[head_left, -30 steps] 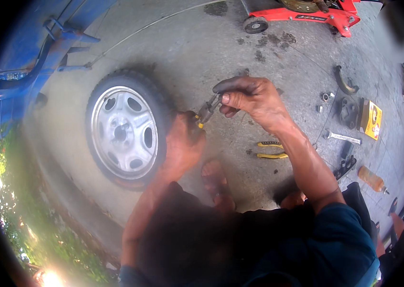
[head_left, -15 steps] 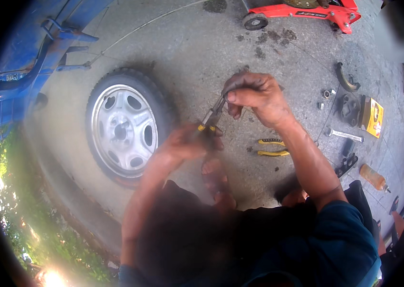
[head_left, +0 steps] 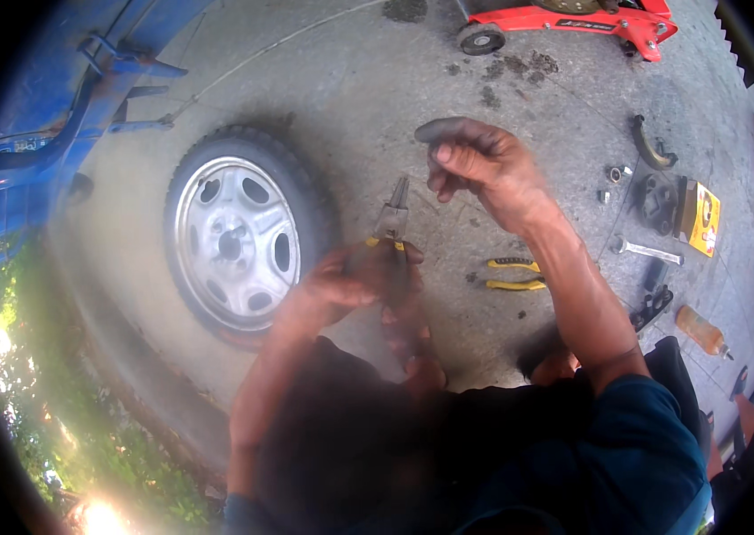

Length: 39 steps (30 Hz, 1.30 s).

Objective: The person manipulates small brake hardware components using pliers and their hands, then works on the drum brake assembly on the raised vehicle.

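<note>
My left hand (head_left: 341, 285) is closed around the handles of long-nose pliers (head_left: 393, 218), whose slim metal jaws point away from me with nothing visible between them. Yellow marks show near the pliers' pivot. To the right of the jaw tips and apart from them hangs my right hand (head_left: 484, 165), its index finger stretched out and the other fingers loosely bent. I see nothing held in it. Beneath my right forearm, yellow-handled pliers (head_left: 516, 284) lie on the floor, their jaws hidden by the arm.
A wheel with a silver rim (head_left: 234, 241) lies left of my hands. A red floor jack (head_left: 564, 22) stands at the far side. On the right are a curved brake shoe (head_left: 653, 147), a wrench (head_left: 649, 251), a yellow box (head_left: 702, 218) and a bottle (head_left: 702, 330).
My right hand has let go of the long-nose pliers' tips, and its index finger has straightened. The pliers in my left hand now stand more upright in view.
</note>
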Each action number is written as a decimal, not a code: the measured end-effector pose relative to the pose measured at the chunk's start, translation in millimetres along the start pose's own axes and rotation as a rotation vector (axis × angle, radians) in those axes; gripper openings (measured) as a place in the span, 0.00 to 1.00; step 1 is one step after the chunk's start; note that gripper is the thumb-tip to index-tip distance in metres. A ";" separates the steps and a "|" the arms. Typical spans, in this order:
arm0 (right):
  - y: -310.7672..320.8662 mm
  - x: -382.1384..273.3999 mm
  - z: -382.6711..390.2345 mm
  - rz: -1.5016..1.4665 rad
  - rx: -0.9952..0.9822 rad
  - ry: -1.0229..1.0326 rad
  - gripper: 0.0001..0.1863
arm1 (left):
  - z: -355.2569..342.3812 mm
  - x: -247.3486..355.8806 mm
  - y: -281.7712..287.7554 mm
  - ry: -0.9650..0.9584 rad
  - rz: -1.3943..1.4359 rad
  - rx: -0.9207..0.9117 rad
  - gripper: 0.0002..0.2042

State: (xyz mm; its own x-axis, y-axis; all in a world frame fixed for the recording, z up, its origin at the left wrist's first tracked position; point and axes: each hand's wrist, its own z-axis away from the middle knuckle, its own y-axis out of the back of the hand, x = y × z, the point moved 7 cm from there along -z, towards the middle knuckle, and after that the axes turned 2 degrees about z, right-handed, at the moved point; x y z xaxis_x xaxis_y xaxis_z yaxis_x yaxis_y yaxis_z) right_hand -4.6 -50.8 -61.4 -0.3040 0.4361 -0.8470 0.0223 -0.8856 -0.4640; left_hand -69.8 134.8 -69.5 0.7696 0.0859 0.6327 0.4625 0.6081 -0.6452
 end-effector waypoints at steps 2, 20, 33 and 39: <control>-9.4 2.4 0.1 0.070 -0.104 -0.047 0.18 | 1.5 -6.4 3.6 -0.020 0.026 -0.035 0.36; 25.0 4.4 -1.2 -0.055 0.305 0.068 0.17 | -4.1 27.1 -14.9 -0.066 -0.463 0.298 0.43; 17.3 -17.4 3.1 0.143 0.339 0.174 0.14 | -22.9 30.7 -34.7 -0.105 -0.298 0.337 0.27; 15.7 -17.4 4.5 0.199 0.344 0.229 0.11 | -22.3 32.0 -37.5 -0.192 -0.124 0.395 0.39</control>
State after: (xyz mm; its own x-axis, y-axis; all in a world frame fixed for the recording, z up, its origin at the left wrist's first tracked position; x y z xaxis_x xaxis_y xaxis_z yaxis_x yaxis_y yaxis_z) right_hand -3.3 -73.0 -52.8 -0.1066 0.2424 -0.9643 -0.2707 -0.9403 -0.2064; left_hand -52.7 97.2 -34.6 0.6061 0.1158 0.7869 0.3138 0.8743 -0.3703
